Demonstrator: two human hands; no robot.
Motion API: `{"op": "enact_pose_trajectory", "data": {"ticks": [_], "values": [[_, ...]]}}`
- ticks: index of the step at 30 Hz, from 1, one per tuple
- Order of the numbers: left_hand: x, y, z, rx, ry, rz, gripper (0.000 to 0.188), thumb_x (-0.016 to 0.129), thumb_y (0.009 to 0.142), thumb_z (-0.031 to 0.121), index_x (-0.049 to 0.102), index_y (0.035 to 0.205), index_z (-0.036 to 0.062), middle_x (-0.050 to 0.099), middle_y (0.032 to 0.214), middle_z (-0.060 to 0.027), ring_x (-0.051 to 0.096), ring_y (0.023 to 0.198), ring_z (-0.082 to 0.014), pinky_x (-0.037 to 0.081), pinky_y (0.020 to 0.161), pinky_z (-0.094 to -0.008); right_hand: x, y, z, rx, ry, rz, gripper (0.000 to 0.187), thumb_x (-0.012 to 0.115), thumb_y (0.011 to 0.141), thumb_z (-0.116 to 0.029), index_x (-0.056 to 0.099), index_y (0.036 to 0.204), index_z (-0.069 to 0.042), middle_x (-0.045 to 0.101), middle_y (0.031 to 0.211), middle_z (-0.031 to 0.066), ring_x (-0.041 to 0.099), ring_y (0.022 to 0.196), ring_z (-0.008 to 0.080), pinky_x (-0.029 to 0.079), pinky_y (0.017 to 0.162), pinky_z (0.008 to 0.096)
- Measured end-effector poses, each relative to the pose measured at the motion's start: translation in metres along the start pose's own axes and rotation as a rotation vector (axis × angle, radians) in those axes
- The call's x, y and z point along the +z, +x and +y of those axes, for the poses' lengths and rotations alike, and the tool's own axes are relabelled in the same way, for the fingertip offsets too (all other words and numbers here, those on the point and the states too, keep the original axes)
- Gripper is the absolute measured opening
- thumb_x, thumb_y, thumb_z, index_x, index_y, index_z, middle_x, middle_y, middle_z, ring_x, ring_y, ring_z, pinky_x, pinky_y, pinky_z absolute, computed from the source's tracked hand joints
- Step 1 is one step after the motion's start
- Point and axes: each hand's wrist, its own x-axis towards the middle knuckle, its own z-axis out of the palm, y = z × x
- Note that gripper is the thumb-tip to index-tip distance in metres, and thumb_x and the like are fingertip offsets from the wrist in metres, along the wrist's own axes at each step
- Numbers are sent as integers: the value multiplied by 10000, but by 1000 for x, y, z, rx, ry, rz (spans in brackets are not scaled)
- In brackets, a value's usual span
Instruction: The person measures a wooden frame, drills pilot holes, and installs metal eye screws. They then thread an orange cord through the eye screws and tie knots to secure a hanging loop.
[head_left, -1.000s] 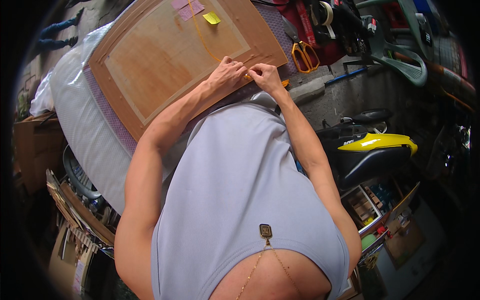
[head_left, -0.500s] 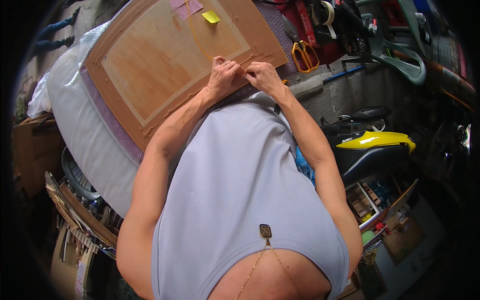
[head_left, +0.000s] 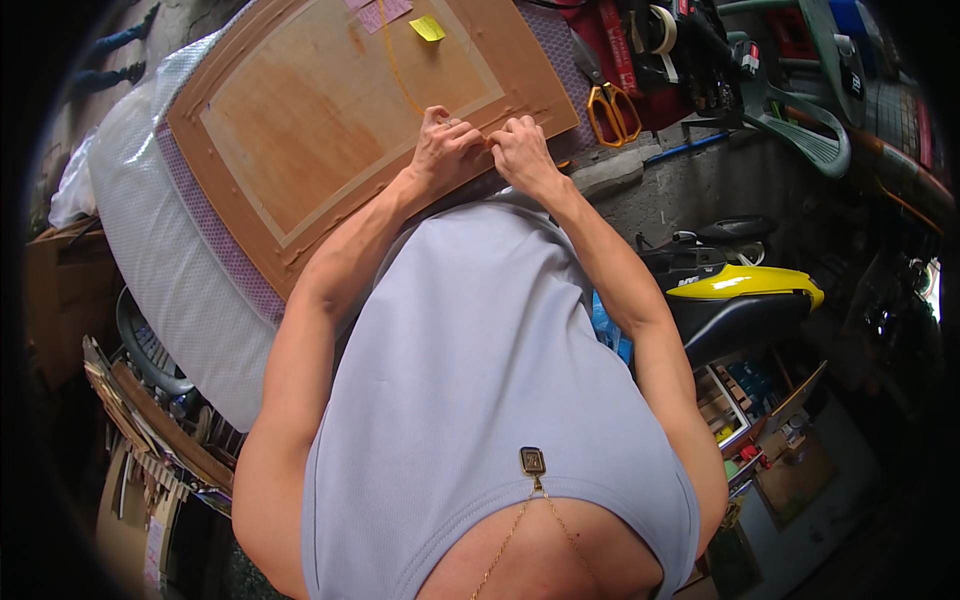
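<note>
A large framed panel (head_left: 290, 130) lies face down, with brown tape along its wooden border and a bare, stained board in the middle. A thin yellow cord (head_left: 392, 62) runs across the board down to my left hand (head_left: 445, 150). At the panel's near edge that hand is closed, its fingers curled in a pinch. My right hand (head_left: 523, 157) pinches close beside it, fingertips almost meeting the left ones. A small orange bit of the cord shows between them; the rest is hidden by the fingers. Pink notes (head_left: 383, 13) and a yellow sticky note (head_left: 427, 28) sit on the board.
Bubble wrap (head_left: 175, 250) lies under the panel. Orange-handled scissors (head_left: 612, 113) rest beyond its right corner, near a tape roll (head_left: 661, 30). A green plastic chair (head_left: 810, 130) and a black-and-yellow motorbike (head_left: 745, 290) stand at right. Another person's legs (head_left: 115, 60) show far left.
Both hands stay together at the panel's near edge. The right hand's fingers have lifted and turned slightly, still pinching. The view has shifted a little.
</note>
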Motion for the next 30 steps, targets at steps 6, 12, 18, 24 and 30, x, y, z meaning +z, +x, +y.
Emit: {"op": "enact_pose_trajectory", "data": {"ticks": [6, 12, 18, 24, 30], "values": [[0, -4, -6, 60, 50, -45, 54, 694, 730, 150, 645, 754, 148, 611, 682, 26, 585, 654, -123, 384, 823, -376, -7, 14, 12, -6, 251, -32, 116, 598, 738, -70, 713, 738, -56, 662, 762, 125, 614, 774, 290, 505, 731, 391], [-8, 4, -8, 118, 30, -21, 56, 684, 745, 149, 651, 785, 170, 572, 654, 38, 566, 641, -119, 392, 792, -370, -17, 20, 14, 134, 481, -126, 129, 611, 748, -44, 682, 855, -31, 686, 751, 136, 672, 719, 231, 532, 667, 320], [-7, 2, -20, 55, 39, -172, 77, 690, 740, 154, 645, 792, 189, 595, 685, 55, 554, 615, -137, 384, 667, -320, -27, 16, 8, 222, 578, -197, 306, 603, 781, -14, 575, 1086, -26, 702, 815, 148, 695, 771, 213, 538, 701, 298], [-4, 6, -4, -58, -85, -131, 136, 687, 742, 160, 614, 857, 163, 616, 702, 21, 557, 599, -188, 385, 621, -330, -13, 3, 11, 145, 479, -59, 475, 604, 789, -18, 521, 1256, -17, 705, 851, 146, 697, 787, 213, 541, 721, 315], [-13, 15, 15, -250, -263, -350, 185, 654, 759, 135, 583, 927, 109, 646, 759, -73, 633, 719, -251, 445, 714, -350, -10, -2, -1, 426, 644, 9, 610, 628, 765, -46, 434, 1334, 57, 706, 834, 161, 700, 754, 217, 543, 716, 314]]}}
